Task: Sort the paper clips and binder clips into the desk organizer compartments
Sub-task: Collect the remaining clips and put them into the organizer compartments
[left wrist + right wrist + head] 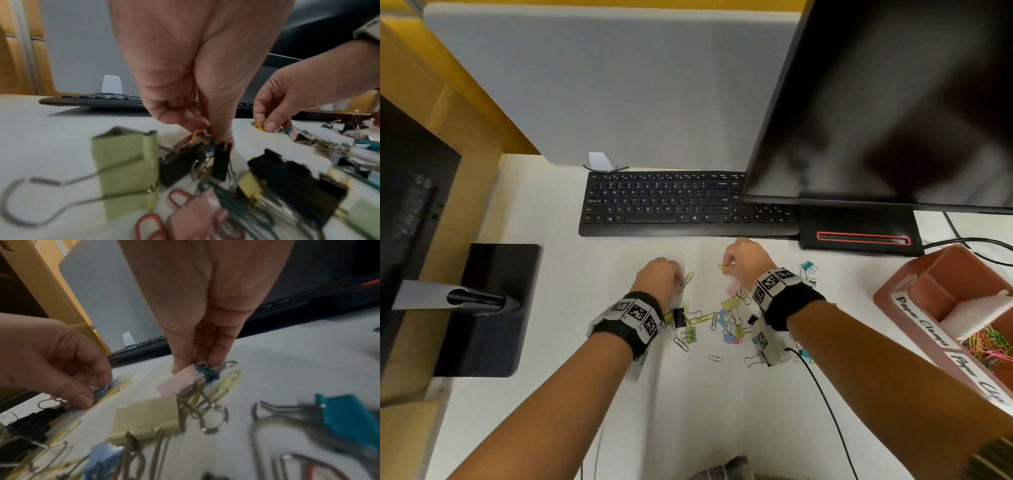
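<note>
The keyboard (688, 204) lies along the far side of the desk (571, 342), with the monitor (887, 99) overhanging its right end and the monitor base (859, 233) just right of it. A heap of clips (709, 322) lies in the middle of the desk, before the keyboard. The left hand (659, 275) is at the heap's far left edge, the right hand (743, 263) at its far right. The desk organizer (948, 308) stands at the right edge, paper clips (988, 346) in its near compartment. A second stand (489, 308) sits at the left edge.
</note>
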Demonstrator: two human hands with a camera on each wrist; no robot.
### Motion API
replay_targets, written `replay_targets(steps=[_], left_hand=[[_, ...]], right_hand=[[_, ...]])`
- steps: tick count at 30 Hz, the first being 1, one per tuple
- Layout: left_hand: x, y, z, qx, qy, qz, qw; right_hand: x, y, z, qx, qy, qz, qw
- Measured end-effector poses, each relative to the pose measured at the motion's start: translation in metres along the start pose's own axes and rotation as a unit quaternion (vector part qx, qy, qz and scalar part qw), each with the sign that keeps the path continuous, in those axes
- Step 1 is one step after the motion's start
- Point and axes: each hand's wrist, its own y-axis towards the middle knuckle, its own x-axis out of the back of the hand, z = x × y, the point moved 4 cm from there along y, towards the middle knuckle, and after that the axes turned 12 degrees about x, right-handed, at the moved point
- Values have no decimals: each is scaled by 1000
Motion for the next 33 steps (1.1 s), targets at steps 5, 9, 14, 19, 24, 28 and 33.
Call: replay_targets(steps=[5,9,14,19,24,28,33], left_hand=[[-6,1,0,-34,27,-39,998],[-7,-5,-4,-41,65,-21,997],[-11,-6,-6,-33,98,-24,994],[-11,-4,-10,-40,142,-49,988],[-11,-6,-15,-46,155,-36,986],[-14,-12,-20,-61,173,-33,982],[-14,-17,-21,-77,172,-49,981]], right_hand=[[0,-7,-4,-1,31,-7,999],[1,-11,1,14,-16,23,1000],[16,-33,-21,20,71,-104,992],[23,-64,-38,30,94,-94,991],[6,-68,-26,74,1,30,997],[1,-65,-27,55,-4,18,998],[2,-61,-27,49,-30,21,998]])
